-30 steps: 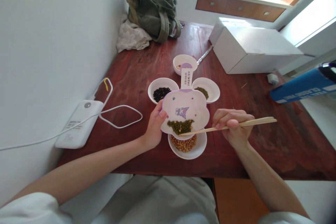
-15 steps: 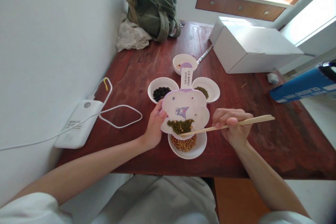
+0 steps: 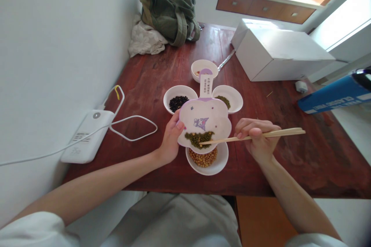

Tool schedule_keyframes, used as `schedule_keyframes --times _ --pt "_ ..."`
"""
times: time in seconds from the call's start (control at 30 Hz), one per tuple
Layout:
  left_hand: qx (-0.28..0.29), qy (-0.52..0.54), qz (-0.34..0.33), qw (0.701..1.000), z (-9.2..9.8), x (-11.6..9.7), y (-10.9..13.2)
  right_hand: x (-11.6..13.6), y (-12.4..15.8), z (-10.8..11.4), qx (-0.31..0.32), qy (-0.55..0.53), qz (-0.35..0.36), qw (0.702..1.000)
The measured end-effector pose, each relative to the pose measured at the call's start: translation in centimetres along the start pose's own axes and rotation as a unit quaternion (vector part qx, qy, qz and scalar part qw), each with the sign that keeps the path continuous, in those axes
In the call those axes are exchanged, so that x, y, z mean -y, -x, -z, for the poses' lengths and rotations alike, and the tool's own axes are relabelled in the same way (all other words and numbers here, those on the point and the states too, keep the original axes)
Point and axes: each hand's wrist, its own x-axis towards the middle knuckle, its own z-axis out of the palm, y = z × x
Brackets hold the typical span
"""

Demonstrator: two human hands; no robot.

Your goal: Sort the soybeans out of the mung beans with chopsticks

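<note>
A: What's in the far bowl (image 3: 197, 65) at 12 o'clock?
B: Can't tell, mostly hidden by a handle (image 3: 206, 85). Left hand (image 3: 171, 139) grips that flower-shaped dish (image 3: 204, 117) of mung beans (image 3: 199, 139); right hand (image 3: 257, 139) pinches chopsticks (image 3: 249, 137) over them, soybean bowl (image 3: 216, 170) at 6 o'clock.

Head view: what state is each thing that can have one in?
left hand, holding plate
right hand, holding chopsticks
plate, held over yellow-bean bowl
mung beans, heaped on plate
chopsticks, tips at mung beans
yellow-bean bowl, on table, part-filled
white box, shut
</note>
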Motion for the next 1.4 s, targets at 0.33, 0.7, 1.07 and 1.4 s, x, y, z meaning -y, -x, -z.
schedule_keyframes --times 0.33,0.7,1.07,1.4 --pt "0.001 0.003 -0.003 1.0 -0.2 -0.13 -0.18 0.22 -0.26 -0.39 0.007 -0.029 0.004 1.0" --pt "0.007 0.004 -0.003 1.0 -0.11 -0.1 -0.14 0.55 -0.6 -0.17 0.002 -0.012 0.019 1.0" --pt "0.009 -0.002 -0.012 1.0 -0.02 0.01 -0.15 0.42 -0.39 0.09 0.014 -0.012 0.021 1.0" --pt "0.005 0.002 -0.013 1.0 -0.22 -0.06 -0.22 0.5 -0.26 -0.29 0.026 -0.017 0.005 1.0"
